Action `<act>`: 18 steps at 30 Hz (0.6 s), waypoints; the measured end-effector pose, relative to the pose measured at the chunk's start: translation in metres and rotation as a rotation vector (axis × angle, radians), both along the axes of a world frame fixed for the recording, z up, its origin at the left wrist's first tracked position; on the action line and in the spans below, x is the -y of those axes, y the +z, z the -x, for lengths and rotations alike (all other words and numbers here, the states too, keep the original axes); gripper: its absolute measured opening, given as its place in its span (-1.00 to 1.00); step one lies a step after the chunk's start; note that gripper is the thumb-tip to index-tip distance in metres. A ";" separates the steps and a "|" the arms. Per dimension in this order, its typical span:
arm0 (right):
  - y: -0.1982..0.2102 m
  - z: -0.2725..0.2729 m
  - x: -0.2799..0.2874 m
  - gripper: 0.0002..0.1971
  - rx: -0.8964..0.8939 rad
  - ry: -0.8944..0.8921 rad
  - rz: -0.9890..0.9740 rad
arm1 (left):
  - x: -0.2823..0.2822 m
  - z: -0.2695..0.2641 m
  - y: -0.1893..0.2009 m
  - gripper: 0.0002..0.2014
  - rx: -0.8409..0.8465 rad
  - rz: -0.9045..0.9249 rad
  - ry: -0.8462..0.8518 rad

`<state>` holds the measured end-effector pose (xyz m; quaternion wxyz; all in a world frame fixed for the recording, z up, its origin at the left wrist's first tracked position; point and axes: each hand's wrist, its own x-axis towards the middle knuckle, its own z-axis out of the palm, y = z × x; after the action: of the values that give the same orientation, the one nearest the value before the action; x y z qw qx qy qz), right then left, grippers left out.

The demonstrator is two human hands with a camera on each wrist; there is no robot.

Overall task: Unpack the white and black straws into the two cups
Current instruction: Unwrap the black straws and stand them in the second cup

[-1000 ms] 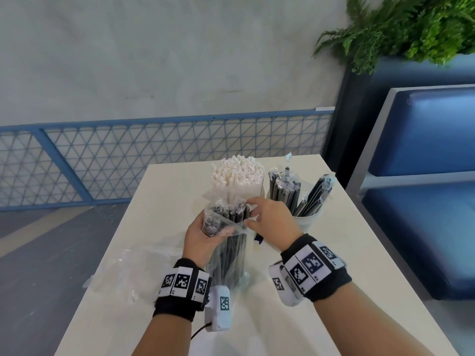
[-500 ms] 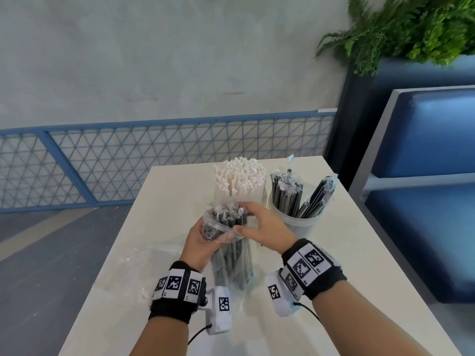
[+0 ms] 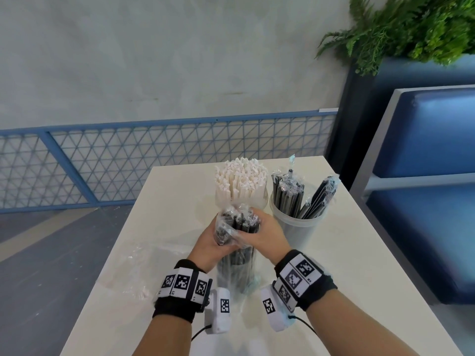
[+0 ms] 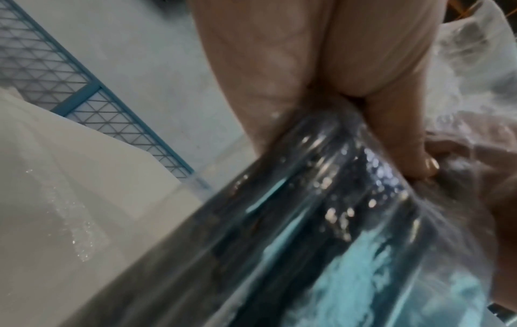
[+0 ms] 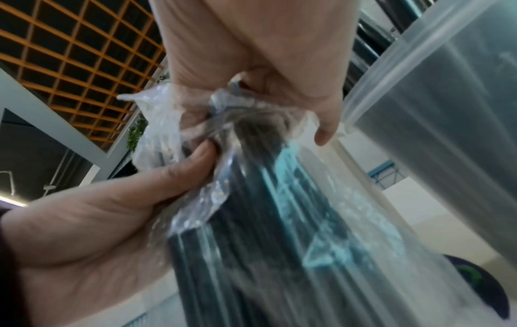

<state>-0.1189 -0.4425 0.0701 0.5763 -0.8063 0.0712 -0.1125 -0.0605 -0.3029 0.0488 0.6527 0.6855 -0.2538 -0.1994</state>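
Observation:
A clear plastic bag of black straws (image 3: 237, 263) stands upright on the white table (image 3: 347, 265). My left hand (image 3: 217, 238) grips the bag's upper part from the left. My right hand (image 3: 253, 226) pinches the crumpled bag top and the straw ends from the right. In the right wrist view the right hand (image 5: 251, 88) gathers the plastic of the bag (image 5: 265, 221) above the straws. Behind stand a cup packed with white straws (image 3: 240, 181) and a clear cup (image 3: 295, 228) holding wrapped black straws (image 3: 289, 194).
An empty crumpled clear wrapper (image 3: 136, 268) lies on the table to the left of my hands. A blue bench (image 3: 424, 201) stands right of the table, a blue mesh railing (image 3: 128, 160) beyond its far edge, and a plant (image 3: 411, 29) at the upper right.
My right hand has slid from the bag's right edge onto its top and closed round the straw ends. The left hand keeps its grip on the bag.

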 end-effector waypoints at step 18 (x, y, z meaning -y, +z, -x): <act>0.046 -0.001 0.010 -0.49 0.266 -0.275 -0.244 | 0.002 -0.004 -0.011 -0.77 0.047 -0.103 0.252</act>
<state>-0.1174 -0.4525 0.1160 0.6531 -0.6914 0.1167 -0.2860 -0.0563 -0.3047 0.0378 0.6303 0.7491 -0.1702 -0.1124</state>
